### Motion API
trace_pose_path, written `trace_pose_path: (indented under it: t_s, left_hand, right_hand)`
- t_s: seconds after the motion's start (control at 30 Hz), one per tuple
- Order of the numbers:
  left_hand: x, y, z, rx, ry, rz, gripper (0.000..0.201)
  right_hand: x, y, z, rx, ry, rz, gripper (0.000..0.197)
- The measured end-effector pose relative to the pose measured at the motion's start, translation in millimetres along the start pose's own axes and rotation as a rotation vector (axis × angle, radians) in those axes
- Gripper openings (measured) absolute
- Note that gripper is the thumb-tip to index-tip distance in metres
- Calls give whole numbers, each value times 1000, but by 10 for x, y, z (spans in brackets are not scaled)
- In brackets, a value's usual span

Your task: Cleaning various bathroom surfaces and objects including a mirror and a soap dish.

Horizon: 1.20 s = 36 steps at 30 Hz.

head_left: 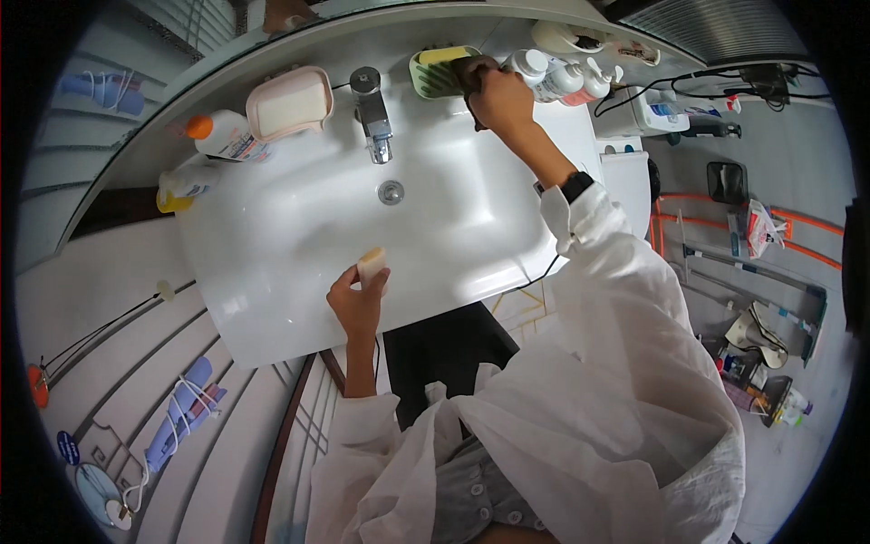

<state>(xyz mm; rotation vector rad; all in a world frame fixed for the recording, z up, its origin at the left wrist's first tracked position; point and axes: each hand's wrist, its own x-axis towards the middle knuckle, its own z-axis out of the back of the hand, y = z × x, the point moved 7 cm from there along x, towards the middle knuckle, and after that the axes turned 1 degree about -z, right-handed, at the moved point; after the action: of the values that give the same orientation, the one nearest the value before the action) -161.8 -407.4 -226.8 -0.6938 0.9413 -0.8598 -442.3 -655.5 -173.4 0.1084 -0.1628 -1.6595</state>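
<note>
Over the near part of the white sink [299,227], my left hand [356,304] pinches a small cream-coloured bar of soap [372,263] between thumb and fingers. My right hand [504,98] reaches to the back ledge, closed on a dark brown cloth [472,72] that is partly hidden by the fingers. The cloth is right beside a green ridged soap dish [438,80] with a yellow piece [441,55] along its back, and overlaps its right end in this view. Close to the right hand's other side stand white pump bottles [560,82].
A chrome faucet [370,113] rises behind the drain [391,192]. A pink soap dish [290,102] with a white bar and an orange-capped bottle [222,134] are at the back left. A yellow-capped bottle [186,184] lies left of them. Black cables [698,86] run at the right.
</note>
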Motion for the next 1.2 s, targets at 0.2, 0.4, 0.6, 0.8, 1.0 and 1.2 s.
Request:
trace_pose_path:
  t_s: [0.2,0.4,0.6,0.8,1.0,1.2]
  left_hand:
    - [-33,90,-39,35,44,16,34]
    - [-7,156,-121,26,52,46,34]
    - [-6,-41,-257,-18,72,-15,33]
    - [-27,-51,-177,-17,62,-6,34]
    - [-37,90,0,-31,23,38,33]
    - [-44,173,-28,74,24,10,33]
  right_hand:
    - [416,-58,-240,-136,-134,75,23]
    - [375,126,-568,-224,97,7,21]
    - [240,12,-449,-197,219,139,26]
    - [78,183,43,68,-22,190,24]
    - [327,188,156,94,-70,1,36]
    - [525,313,-567,-56,56,4,27]
